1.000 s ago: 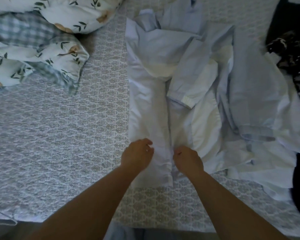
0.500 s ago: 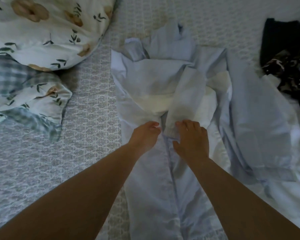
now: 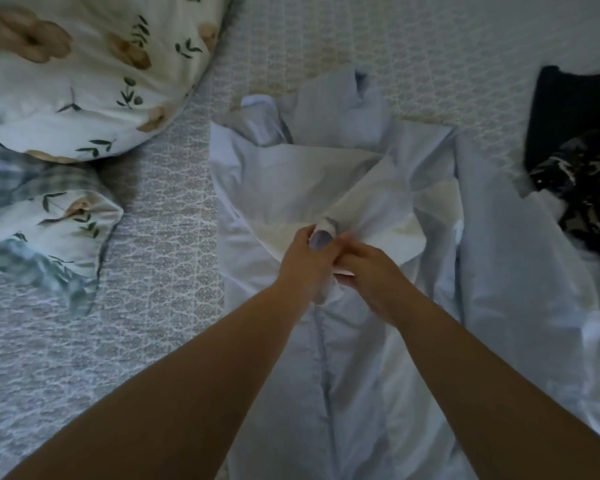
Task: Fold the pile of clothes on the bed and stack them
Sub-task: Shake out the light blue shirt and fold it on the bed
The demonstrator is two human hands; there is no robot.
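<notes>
shirt: pale blue button-up shirt (image 3: 291, 188) spread front-up on the bed (image 3: 160, 306), collar end far from the person, hem end running out of view at the bottom edge
left hand: left hand (image 3: 305, 261) clenched on a bunch of shirt fabric at the front opening, mid-chest — a fold of cloth pokes up above the knuckles
right hand: right hand (image 3: 371, 271) touching the left, fingers curled and pinching the opposite front edge; looks like closing or lining up the two fronts, maybe at a button, too small to tell
sleeve: one sleeve (image 3: 520, 271) lies loose off to the person's right, rumpled, not tucked in
handling: looks light, thin, fully soft — no stiffness except probably collar and front strip; will sag and slide on itself, creases easily, not fragile
where to hold: judged best at seams and edges — front strip, shoulders, hem corners; grabbing mid-panel just bunches it, as at the chest now
risk: pulling from the bunched spot may drag the whole shirt over the cover and skew the fronts
progress: early — shirt not folded, no stack visible
other clothes: dark garment (image 3: 568, 109) and a black patterned one (image 3: 589, 188) at the far right edge, unfolded, just beside the loose sleeve
rest: floral pillow (image 3: 84, 74) top left, a floral-and-plaid quilt (image 3: 49, 220) below it, both well apart from the shirt
</notes>
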